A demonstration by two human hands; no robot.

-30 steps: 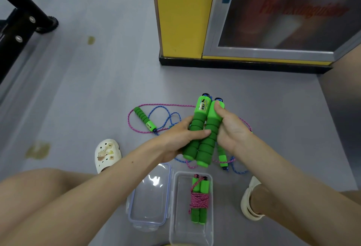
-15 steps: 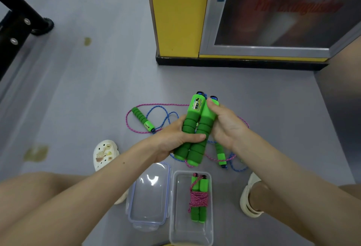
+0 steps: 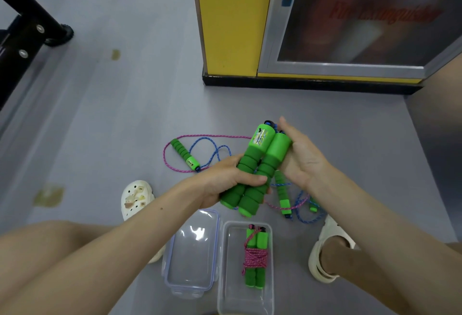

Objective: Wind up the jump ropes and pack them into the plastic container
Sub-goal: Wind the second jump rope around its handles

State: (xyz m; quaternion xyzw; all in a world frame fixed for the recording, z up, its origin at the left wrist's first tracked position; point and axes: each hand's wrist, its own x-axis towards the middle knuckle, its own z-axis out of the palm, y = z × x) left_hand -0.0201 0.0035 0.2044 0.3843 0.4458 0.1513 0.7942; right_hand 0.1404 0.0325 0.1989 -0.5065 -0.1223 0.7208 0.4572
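Step in hand: second rope, handles paired, winding not yet started. Left hand (image 3: 225,182) curls round the lower foam of the two green handles (image 3: 260,162), held above the floor. Right hand (image 3: 302,159) cups their tops. Its fingers are hidden, so its grip is unclear. Plastic container (image 3: 225,264) holds one wound pink rope (image 3: 255,257). Next, probably: gather the loose cords (image 3: 212,136) and wrap one round the pair.

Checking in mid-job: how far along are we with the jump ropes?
Done: one wound rope lies in the open container, lid beside it. In hand: the left hand grips a pair of handles side by side, the right hand against their top; no cord is wound round them. Left: pink and blue cord and other handles lie loose on the floor.
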